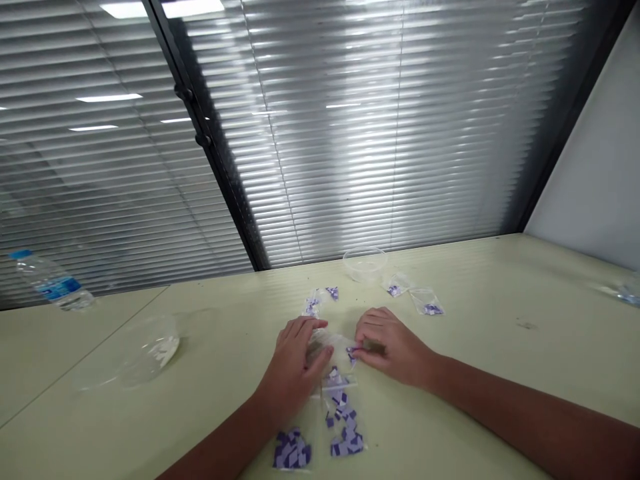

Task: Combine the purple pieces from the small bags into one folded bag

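Horizontal blinds [325, 133] fill the wall before us, split by a slanting dark post [210, 140], and they meet a pale yellow-green table [480, 373]. Near its middle, between our hands, lies a clear plastic bag [320, 341] with a few purple pieces [351, 355] at its right edge. Our right hand [389, 347] has its thumb and forefinger brought together, pinching the bag at that edge, beside the pieces. Our left hand [294, 363] rests against the bag's other side, thumb and fingers apart; we cannot tell whether it grips or only steadies the plastic. Closer to us lie two bags of purple and lilac pieces, a left-hand bag [293, 450] beside our left forearm and a right-hand bag [345, 420] next to it. Beyond our hands we see a small packet [312, 305] near our left fingertips, two more packets [427, 303] farther right, and a clear round tub [365, 263] near the blinds. Off to our left, crumpled clear plastic [155, 350] and a tilted, blue-capped bottle [55, 283] stand well apart from our hands.
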`<state>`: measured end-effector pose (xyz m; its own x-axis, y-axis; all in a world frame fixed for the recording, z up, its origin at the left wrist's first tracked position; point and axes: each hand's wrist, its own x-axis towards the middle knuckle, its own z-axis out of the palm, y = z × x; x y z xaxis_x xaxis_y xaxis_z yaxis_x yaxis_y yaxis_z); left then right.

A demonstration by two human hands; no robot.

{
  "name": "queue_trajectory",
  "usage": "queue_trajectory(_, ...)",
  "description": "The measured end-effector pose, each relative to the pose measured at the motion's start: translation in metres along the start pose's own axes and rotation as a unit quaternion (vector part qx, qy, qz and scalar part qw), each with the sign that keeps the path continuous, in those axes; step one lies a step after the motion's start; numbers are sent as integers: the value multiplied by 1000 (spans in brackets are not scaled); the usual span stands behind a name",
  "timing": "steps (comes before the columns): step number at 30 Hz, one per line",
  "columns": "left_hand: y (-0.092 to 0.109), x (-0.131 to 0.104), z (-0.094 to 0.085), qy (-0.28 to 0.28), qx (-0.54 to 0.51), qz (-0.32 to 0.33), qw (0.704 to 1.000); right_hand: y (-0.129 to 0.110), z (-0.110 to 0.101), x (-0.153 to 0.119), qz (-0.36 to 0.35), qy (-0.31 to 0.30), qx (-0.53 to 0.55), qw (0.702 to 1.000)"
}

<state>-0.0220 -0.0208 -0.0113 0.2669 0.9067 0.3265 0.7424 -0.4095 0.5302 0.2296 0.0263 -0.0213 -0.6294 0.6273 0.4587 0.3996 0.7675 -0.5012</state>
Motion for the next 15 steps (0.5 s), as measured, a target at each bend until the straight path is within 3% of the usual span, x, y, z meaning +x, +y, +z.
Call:
queue_trajectory(4, 3, 1, -4, 18, -24, 49, 998, -5, -4, 0, 2, 8, 15, 1000)
queue_trajectory(8, 11, 0, -7, -12, -26, 110, 994, -13, -9, 1, 4, 26, 48, 998)
queue_trajectory(15, 20, -2, -9, -38, 4, 130, 991, -21, -2, 1, -83, 30, 34, 995)
